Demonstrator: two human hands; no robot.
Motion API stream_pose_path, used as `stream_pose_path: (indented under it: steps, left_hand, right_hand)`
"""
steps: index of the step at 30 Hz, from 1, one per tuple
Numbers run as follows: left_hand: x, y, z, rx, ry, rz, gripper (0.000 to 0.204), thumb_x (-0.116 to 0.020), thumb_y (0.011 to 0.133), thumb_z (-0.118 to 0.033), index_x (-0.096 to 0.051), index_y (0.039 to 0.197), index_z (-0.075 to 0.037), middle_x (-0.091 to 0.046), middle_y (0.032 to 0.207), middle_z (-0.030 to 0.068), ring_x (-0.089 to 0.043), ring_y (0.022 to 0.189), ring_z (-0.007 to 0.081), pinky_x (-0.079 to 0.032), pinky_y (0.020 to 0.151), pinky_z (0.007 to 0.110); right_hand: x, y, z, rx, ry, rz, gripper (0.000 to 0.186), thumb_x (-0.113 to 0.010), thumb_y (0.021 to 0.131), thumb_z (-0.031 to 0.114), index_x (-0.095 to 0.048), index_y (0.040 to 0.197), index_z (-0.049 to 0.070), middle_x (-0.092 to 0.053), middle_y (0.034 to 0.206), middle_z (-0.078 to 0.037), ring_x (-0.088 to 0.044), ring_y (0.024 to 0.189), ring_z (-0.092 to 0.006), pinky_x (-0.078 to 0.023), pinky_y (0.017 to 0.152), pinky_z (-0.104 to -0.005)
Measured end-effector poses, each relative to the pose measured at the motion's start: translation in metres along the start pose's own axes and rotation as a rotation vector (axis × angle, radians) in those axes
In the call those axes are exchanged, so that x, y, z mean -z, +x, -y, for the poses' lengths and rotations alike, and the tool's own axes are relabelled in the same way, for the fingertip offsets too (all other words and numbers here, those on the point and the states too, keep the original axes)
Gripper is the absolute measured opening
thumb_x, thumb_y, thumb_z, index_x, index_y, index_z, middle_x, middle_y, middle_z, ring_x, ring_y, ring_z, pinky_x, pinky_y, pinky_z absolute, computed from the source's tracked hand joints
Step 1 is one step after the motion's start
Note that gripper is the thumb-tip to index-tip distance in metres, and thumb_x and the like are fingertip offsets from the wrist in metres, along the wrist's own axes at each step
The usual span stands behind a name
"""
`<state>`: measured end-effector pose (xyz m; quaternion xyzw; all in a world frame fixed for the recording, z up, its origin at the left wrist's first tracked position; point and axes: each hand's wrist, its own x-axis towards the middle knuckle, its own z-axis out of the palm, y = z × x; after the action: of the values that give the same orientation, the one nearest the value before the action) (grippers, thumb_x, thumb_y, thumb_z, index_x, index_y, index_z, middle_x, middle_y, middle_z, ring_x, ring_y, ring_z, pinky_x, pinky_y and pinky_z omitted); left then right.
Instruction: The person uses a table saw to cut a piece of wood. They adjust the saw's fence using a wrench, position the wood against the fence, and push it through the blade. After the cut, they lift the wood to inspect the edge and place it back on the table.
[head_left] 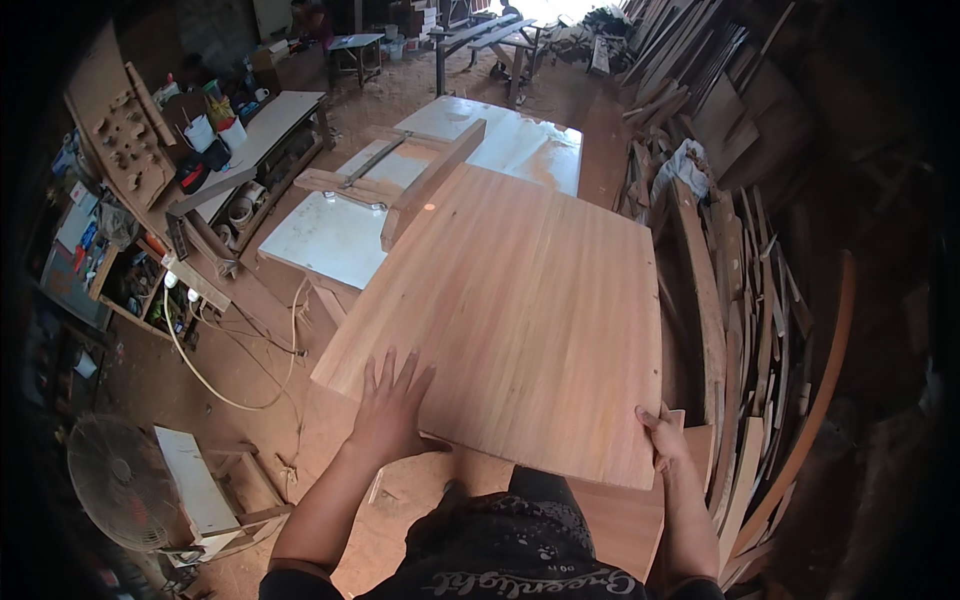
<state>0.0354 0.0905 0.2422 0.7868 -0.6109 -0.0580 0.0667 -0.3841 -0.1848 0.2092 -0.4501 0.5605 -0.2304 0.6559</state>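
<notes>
A large reddish-brown wooden panel (530, 310) lies in front of me, its far part over a work table with a pale, shiny top (330, 235). My left hand (392, 410) rests on the panel near its left front edge, fingers spread and thumb by the edge. At the right front corner, my right hand (662, 438) grips the panel's side, thumb on top; its other fingers are mostly hidden beneath. Along the panel's far left side stands an upright wooden board (440, 180), like a fence across the table.
Stacked boards and offcuts (740, 300) crowd the right side. A fan (125, 480) and a small wooden stand (240, 490) are at lower left. A cable (235, 403) loops over the floor. Cluttered benches (265, 130) line the left; a trestle (490, 40) stands farther back.
</notes>
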Motion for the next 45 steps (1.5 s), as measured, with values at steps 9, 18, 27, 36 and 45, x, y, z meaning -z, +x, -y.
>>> stream_pose_path:
  steps: [9, 18, 27, 36, 45]
  left_hand:
    - [-0.027, 0.122, -0.001, 0.275, -0.075, -0.023, 0.105, -0.066, 0.093, -0.08, -0.042, 0.171, -0.014, -0.029, 0.179, 0.0256, -0.015, 0.169, 0.0461, -0.006, 0.135, 0.064]
    - [-0.045, 0.254, 0.01, 0.349, -0.055, -0.043, 0.096, -0.065, 0.097, -0.075, -0.044, 0.17, -0.017, -0.031, 0.178, 0.024, -0.019, 0.167, 0.0459, -0.01, 0.135, 0.062]
    - [-0.061, 0.385, 0.02, 0.39, -0.061, -0.025, 0.098, -0.061, 0.096, -0.08, -0.039, 0.173, -0.023, -0.026, 0.181, 0.019, -0.016, 0.169, 0.0417, -0.008, 0.137, 0.059]
    - [-0.084, 0.495, 0.037, 0.416, -0.074, -0.033, 0.098, -0.055, 0.097, -0.083, -0.04, 0.173, -0.023, -0.024, 0.183, 0.0162, -0.014, 0.17, 0.0384, -0.007, 0.138, 0.056]
    - [-0.103, 0.606, 0.05, 0.416, -0.085, -0.041, 0.101, -0.053, 0.096, -0.086, -0.038, 0.174, -0.023, -0.023, 0.183, 0.0153, -0.012, 0.171, 0.0369, -0.005, 0.138, 0.056]
  right_hand:
    - [-0.002, 0.094, 0.041, -0.102, -0.004, -0.041, 0.079, -0.076, 0.103, 0.019, -0.035, 0.167, -0.001, -0.052, 0.164, -0.021, -0.047, 0.155, -0.0337, -0.036, 0.13, -0.0458]
    - [-0.013, 0.196, 0.099, -0.176, -0.069, -0.093, 0.076, -0.074, 0.104, 0.026, -0.037, 0.166, -0.001, -0.054, 0.16, -0.02, -0.05, 0.149, -0.0347, -0.035, 0.126, -0.0491]
    - [-0.008, 0.321, 0.14, -0.142, -0.068, -0.082, 0.061, -0.069, 0.108, 0.023, -0.047, 0.16, -0.001, -0.064, 0.149, -0.018, -0.061, 0.138, -0.0325, -0.046, 0.118, -0.0472]
    - [-0.008, 0.438, 0.181, -0.15, -0.123, -0.07, 0.071, -0.07, 0.108, 0.028, -0.039, 0.164, -0.002, -0.055, 0.16, -0.02, -0.055, 0.147, -0.0342, -0.045, 0.123, -0.0493]
    - [-0.007, 0.52, 0.236, -0.073, -0.131, -0.026, 0.075, -0.073, 0.106, 0.033, -0.04, 0.163, -0.005, -0.058, 0.156, -0.019, -0.059, 0.143, -0.0317, -0.049, 0.119, -0.048]
